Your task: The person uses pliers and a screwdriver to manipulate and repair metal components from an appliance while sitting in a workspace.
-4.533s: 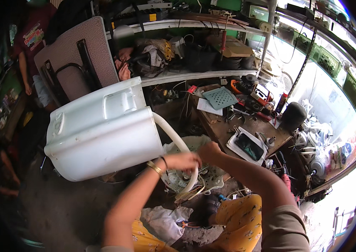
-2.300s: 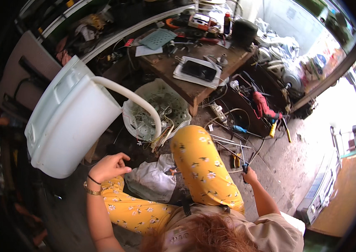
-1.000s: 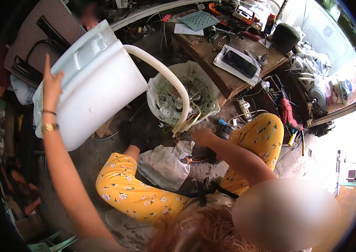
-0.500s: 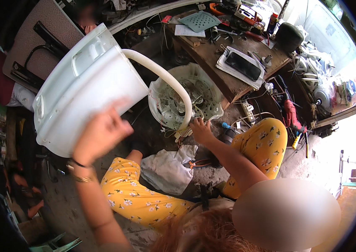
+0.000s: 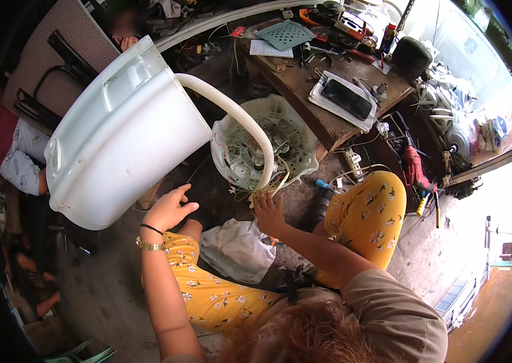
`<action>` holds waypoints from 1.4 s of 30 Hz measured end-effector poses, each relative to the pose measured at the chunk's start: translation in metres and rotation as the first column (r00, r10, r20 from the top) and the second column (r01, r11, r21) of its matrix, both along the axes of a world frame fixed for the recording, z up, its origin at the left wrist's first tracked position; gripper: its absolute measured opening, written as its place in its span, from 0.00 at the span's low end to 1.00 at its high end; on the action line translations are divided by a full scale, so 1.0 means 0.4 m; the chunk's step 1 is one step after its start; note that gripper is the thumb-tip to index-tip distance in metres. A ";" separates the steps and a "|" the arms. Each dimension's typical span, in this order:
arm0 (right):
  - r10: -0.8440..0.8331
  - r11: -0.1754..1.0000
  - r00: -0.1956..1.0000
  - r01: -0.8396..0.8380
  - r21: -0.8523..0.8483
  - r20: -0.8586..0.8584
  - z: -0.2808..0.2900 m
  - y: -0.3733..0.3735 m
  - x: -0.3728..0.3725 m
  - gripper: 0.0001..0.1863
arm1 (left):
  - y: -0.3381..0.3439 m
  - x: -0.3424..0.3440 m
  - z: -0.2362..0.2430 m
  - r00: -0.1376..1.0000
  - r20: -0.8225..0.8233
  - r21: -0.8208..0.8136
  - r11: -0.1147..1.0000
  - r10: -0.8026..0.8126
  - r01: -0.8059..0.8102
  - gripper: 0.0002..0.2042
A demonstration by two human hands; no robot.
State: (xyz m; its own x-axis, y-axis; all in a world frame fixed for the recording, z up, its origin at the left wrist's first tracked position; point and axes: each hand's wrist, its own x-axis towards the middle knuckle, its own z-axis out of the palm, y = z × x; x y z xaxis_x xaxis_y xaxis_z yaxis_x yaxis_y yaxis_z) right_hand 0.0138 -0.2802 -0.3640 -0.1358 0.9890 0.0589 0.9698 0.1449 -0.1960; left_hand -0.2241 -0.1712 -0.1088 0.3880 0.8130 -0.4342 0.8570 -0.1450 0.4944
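Note:
A large white plastic casing (image 5: 138, 130), like a washing machine body, lies tilted on its side at the left. From its end a ribbed cream hose (image 5: 232, 109) arches over to a round white base (image 5: 223, 151) full of wires and parts. My left hand (image 5: 171, 210) is off the casing, thumb and fingers stretched out, holding nothing. At the near rim of the base, my right hand (image 5: 270, 215) has its fingers spread beside loose thin wires (image 5: 277, 181). Whether its fingertips touch them I cannot tell.
A wooden workbench (image 5: 304, 91) holds a black phone (image 5: 346, 98), paper and tools. A red power drill (image 5: 413, 163) hangs at its right side near a white power strip (image 5: 353, 162). A grey-white cloth (image 5: 238, 248) lies between my legs. Another person's hand (image 5: 125, 42) shows behind the casing.
My left hand has moved down and right, away from in front of the casing. My right hand has shifted left and nearer from by the hose's lower end, its fingers spreading. The casing barely moved.

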 end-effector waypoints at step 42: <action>0.004 0.997 0.998 -0.009 -0.077 -0.064 -0.049 0.140 0.188 0.11 | 0.045 0.301 -0.648 0.849 -0.448 0.452 0.748 -0.281 0.486 0.10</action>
